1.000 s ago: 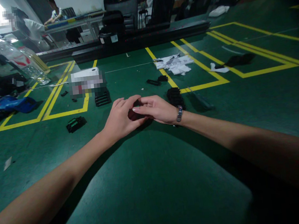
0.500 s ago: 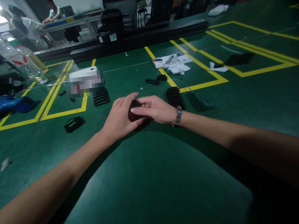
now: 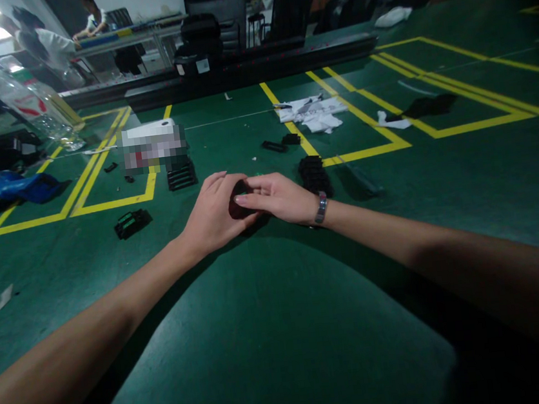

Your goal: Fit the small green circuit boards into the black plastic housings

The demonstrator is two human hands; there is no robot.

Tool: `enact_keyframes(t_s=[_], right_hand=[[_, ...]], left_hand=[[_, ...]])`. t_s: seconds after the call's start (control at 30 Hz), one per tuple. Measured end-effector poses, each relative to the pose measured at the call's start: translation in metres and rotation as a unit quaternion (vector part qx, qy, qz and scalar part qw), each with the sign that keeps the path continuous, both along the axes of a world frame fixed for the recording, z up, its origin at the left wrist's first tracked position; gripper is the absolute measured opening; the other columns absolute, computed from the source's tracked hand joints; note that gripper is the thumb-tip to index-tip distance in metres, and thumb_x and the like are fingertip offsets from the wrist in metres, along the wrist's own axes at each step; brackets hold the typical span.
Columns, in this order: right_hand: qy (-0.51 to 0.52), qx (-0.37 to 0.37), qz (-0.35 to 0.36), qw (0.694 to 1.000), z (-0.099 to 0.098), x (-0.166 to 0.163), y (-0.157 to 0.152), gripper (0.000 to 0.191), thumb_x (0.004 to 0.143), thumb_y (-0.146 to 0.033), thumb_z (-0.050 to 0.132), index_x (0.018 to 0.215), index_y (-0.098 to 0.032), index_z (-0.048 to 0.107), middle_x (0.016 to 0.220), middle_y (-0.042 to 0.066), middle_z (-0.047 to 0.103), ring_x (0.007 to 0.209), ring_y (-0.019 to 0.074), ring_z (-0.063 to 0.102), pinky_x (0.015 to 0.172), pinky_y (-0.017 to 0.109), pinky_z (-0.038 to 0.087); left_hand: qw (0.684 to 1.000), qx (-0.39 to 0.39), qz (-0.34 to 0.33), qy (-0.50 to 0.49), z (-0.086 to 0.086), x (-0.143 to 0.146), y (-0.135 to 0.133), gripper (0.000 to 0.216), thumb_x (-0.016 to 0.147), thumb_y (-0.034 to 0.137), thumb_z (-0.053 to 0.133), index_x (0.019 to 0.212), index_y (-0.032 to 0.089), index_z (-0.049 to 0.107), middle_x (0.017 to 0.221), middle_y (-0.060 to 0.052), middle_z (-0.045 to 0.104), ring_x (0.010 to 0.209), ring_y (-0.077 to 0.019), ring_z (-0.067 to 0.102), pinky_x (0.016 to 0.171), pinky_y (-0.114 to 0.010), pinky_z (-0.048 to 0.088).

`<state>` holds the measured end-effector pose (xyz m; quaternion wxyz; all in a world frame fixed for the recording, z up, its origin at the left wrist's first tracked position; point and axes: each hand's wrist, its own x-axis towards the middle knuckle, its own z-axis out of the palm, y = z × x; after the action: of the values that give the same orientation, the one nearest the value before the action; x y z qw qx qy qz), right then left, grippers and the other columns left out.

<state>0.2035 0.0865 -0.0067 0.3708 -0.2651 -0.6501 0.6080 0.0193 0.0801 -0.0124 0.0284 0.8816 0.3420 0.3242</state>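
Observation:
My left hand (image 3: 212,212) and my right hand (image 3: 286,197) meet above the green table, fingers curled toward each other and fingertips touching. Between them shows a dark gap; whatever they grip there is hidden, and I cannot make out its kind. A metal-band watch (image 3: 321,208) is on my right wrist. Just behind that wrist lies a black ribbed part (image 3: 314,174). Left of my left hand sits a small black part with green on it (image 3: 130,224). Beyond that hand is a black slotted part (image 3: 181,174).
A white device (image 3: 149,134), partly blurred out, lies behind the slotted part. Crumpled white paper (image 3: 315,112) and a slim black piece (image 3: 273,146) are farther back. Plastic bottles (image 3: 48,114) and a blue tool (image 3: 19,187) are at left. A black rail (image 3: 254,71) crosses behind; people sit beyond.
My left index finger has come down and curled in toward the right fingertips. My right hand has hardly moved.

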Motion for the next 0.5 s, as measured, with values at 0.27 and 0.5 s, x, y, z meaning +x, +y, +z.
enact_keyframes(t_s=[0.27,0.5], right_hand=[[0.006,-0.012,0.009,1.000,-0.0054,0.0015,0.0040,0.020,0.084,-0.035,0.075,0.089,-0.016,0.070,0.089,0.003,0.074,0.089,0.0171,0.069,0.091,0.034,0.053],[-0.003,-0.008,-0.005,1.000,-0.0070,0.0012,0.0042,0.025,0.082,-0.040,0.077,0.090,-0.016,0.073,0.092,0.005,0.074,0.094,0.0194,0.068,0.090,0.035,0.053]], left_hand=[[0.999,0.031,-0.009,-0.004,-0.0021,-0.0005,-0.0007,0.057,0.082,0.039,0.077,0.128,0.017,0.051,0.123,-0.011,0.066,0.119,-0.0275,0.060,0.113,-0.048,0.042],[1.000,0.002,0.001,0.004,-0.0006,0.0004,-0.0013,0.054,0.083,0.044,0.075,0.125,0.018,0.052,0.118,-0.011,0.066,0.113,-0.0279,0.061,0.105,-0.046,0.046]])
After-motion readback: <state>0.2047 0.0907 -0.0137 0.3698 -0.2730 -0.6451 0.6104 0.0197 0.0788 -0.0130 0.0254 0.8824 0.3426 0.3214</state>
